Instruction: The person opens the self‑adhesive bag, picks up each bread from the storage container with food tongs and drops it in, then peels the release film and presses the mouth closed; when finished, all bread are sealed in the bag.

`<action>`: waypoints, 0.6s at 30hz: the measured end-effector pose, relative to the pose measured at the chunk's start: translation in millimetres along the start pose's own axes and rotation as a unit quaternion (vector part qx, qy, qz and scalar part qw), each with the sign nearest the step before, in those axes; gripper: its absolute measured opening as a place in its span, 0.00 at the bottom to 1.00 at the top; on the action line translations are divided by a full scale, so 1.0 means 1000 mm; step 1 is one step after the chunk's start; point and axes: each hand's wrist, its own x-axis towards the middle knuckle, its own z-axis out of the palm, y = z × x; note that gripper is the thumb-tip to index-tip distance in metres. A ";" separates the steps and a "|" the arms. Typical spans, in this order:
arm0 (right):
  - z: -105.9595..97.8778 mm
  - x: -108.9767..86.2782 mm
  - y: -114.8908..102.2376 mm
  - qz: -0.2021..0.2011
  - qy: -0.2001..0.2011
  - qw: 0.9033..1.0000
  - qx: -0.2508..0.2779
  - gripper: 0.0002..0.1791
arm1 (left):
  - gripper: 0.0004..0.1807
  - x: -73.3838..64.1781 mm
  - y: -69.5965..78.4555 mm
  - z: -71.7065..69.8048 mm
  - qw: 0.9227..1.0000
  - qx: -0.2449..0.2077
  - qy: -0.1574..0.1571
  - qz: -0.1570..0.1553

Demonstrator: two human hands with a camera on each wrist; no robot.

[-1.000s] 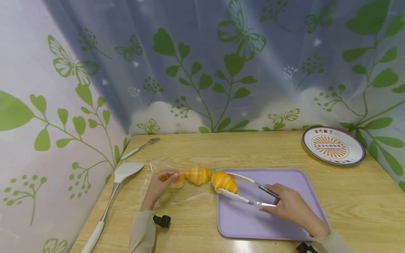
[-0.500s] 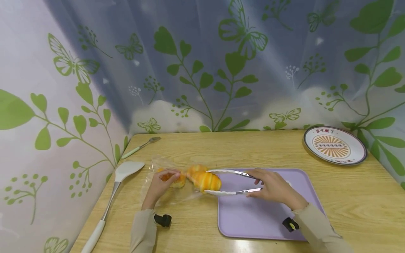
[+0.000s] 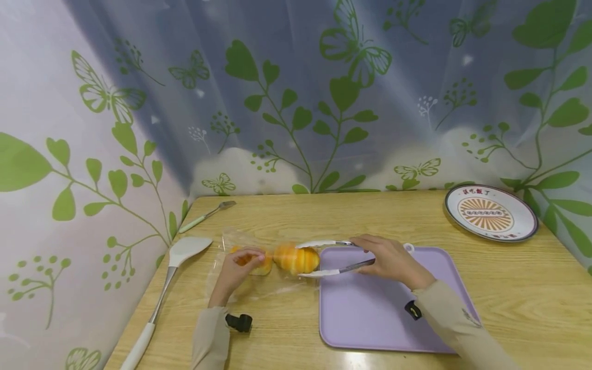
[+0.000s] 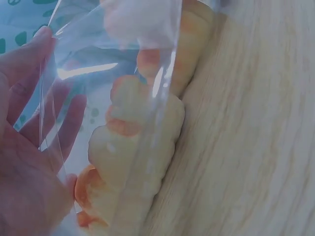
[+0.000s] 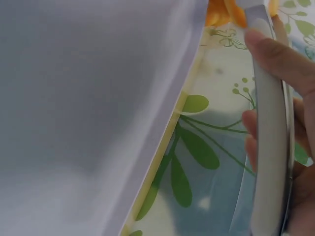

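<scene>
In the head view my right hand (image 3: 393, 262) grips metal tongs (image 3: 344, 242) with white tips. Between those tips sits a yellow-orange croissant (image 3: 311, 261), left of the lilac tray (image 3: 379, 318) and at the mouth of a clear plastic bag (image 3: 277, 294). My left hand (image 3: 236, 270) pinches the bag's film. Inside it, rolls (image 4: 138, 132) lie in a row, seen through the film in the left wrist view; another bread piece (image 3: 264, 264) is partly hidden behind my left fingers. The right wrist view has the tongs' handle (image 5: 270, 132) along my palm.
A white spatula (image 3: 187, 250) lies along the table's left side, with a small green-handled fork (image 3: 203, 218) behind it. At the back right rests a patterned plate (image 3: 490, 213). Printed curtain (image 3: 296, 103) hangs behind the wooden table (image 3: 277, 339).
My right hand has moved left with the tongs, carrying the croissant from the tray's left edge to the bag, where it overlaps another croissant. My left hand has stayed in place at the bag.
</scene>
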 end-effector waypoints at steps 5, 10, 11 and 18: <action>0.008 0.010 -0.004 -0.047 0.033 0.998 -0.028 0.38 | 0.09 0.000 0.000 0.001 1.000 -0.008 0.005 -0.003; 0.015 0.017 -0.012 -0.057 0.007 0.998 -0.023 0.39 | 0.09 0.000 -0.001 0.002 1.000 -0.005 0.000 -0.002; 0.016 0.017 -0.013 -0.056 0.001 0.998 -0.021 0.39 | 0.09 0.000 -0.001 0.002 1.000 -0.004 -0.001 -0.002; 0.016 0.017 -0.015 -0.033 -0.021 0.999 -0.019 0.40 | 0.08 0.001 -0.002 0.002 1.000 0.009 -0.007 -0.005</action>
